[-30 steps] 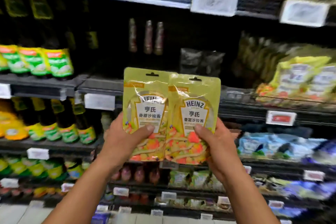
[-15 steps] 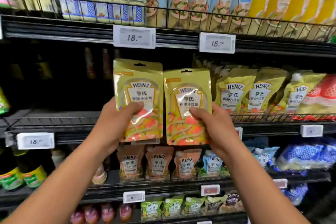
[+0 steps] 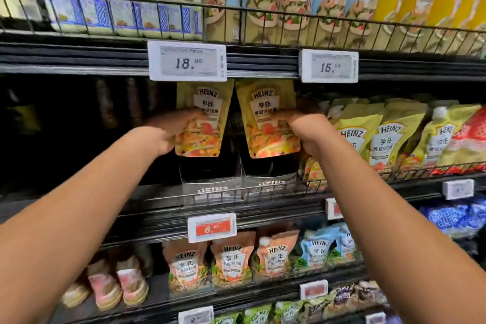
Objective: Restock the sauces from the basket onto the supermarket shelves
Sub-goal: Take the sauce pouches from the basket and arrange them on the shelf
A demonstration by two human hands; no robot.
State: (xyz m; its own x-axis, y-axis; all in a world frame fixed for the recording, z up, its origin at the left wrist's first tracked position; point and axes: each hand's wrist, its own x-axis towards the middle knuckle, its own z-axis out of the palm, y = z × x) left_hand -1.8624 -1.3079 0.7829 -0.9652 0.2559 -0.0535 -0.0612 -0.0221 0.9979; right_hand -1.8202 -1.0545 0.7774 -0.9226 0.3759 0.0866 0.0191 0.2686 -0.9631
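Note:
Two yellow Heinz salad-sauce pouches are held up inside the middle shelf bay. My left hand (image 3: 171, 130) grips the left pouch (image 3: 202, 123) by its left edge. My right hand (image 3: 306, 131) grips the right pouch (image 3: 268, 123) by its right edge. Both pouches hang upright, side by side, above two clear display boxes (image 3: 213, 187) marked Heinz behind the wire rail of the middle shelf (image 3: 168, 208). Their tops are hidden behind the price tags. The basket is out of view.
Matching yellow Heinz pouches (image 3: 378, 139) fill the same shelf to the right. Price tags 18.90 (image 3: 187, 61) and 15.00 (image 3: 329, 66) hang on the shelf above, which carries jars and tall bottles. Orange and blue pouches (image 3: 231, 260) stand on the shelf below.
Both hands have pushed the two pouches forward and up into the middle shelf bay, and the pouches have moved slightly apart. The view has come closer to the shelves.

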